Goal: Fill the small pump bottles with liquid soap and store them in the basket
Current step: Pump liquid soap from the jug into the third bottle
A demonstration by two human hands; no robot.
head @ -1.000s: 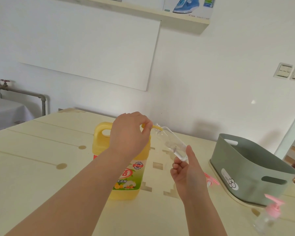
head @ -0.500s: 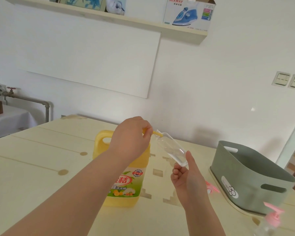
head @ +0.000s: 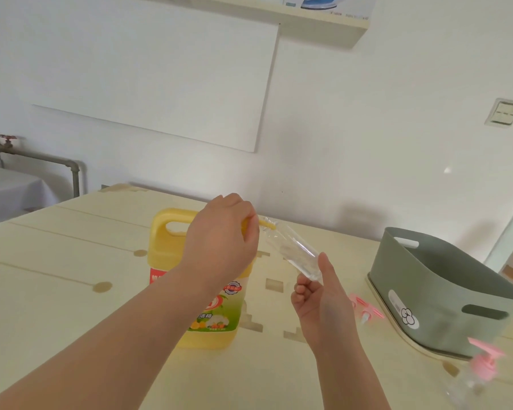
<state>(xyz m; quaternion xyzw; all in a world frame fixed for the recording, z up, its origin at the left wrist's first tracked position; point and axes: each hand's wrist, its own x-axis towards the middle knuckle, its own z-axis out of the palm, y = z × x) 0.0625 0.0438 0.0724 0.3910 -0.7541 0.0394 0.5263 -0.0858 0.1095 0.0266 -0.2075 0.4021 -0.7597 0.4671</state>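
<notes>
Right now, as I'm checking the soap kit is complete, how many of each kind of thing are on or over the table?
Jug: 1
Bottles: 2, one held, one at the near right
Pink pumps: 2, one loose, one on the near bottle
Basket: 1
Total: 6

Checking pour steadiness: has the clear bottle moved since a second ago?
No. The bottle keeps its place, mouth just right of the jug handle.

This looks like a room in a home: white walls [head: 367,128] with light switches [head: 503,113], a wall shelf [head: 342,25] carrying a boxed clothes iron [head: 329,3], a water pipe [head: 42,158], a pale wooden bench [head: 57,261].
</notes>
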